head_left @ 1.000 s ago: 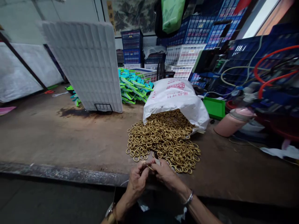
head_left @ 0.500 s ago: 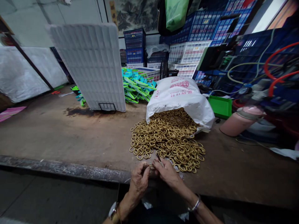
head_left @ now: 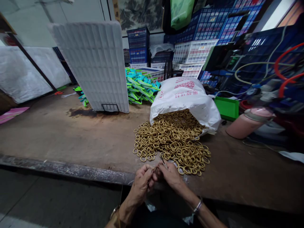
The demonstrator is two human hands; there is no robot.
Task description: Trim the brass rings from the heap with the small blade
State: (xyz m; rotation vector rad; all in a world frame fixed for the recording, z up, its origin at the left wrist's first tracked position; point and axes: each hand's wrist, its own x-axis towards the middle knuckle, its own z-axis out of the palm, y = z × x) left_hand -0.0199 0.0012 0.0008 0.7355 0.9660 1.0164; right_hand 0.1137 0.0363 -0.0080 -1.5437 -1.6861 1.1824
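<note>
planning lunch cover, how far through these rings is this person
Done: no finished rings show set apart. In hand: left hand and right hand pinch one ring at the table edge. Left: a big pile of rings lies loose, more spilling from the sack.

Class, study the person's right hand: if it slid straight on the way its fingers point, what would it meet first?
Most likely the left hand: the right hand points across at it, both pinching a small piece. Past that lie the brass rings, though depth is unclear.
</note>
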